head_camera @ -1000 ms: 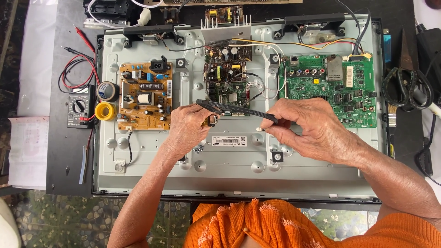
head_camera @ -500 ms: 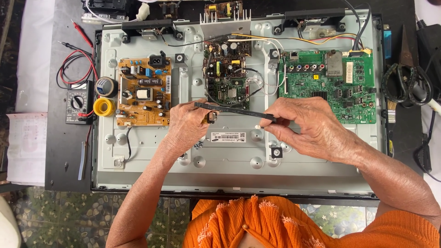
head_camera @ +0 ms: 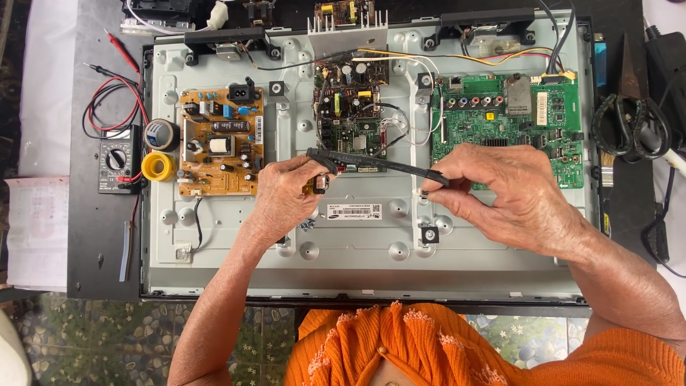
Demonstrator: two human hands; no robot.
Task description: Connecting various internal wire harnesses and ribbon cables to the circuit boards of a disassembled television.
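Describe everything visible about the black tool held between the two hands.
The tool is a slim black rod, plastic-looking, lying nearly level and sloping slightly down to the right above the grey metal panel. The right hand pinches its right end; its thicker left end sits over the left hand, which grips a small part. Its tip is hidden. It crosses just below the middle board.

repair workshop, multimeter (head_camera: 116,166), solder spool (head_camera: 158,166) (opened television (head_camera: 371,236))
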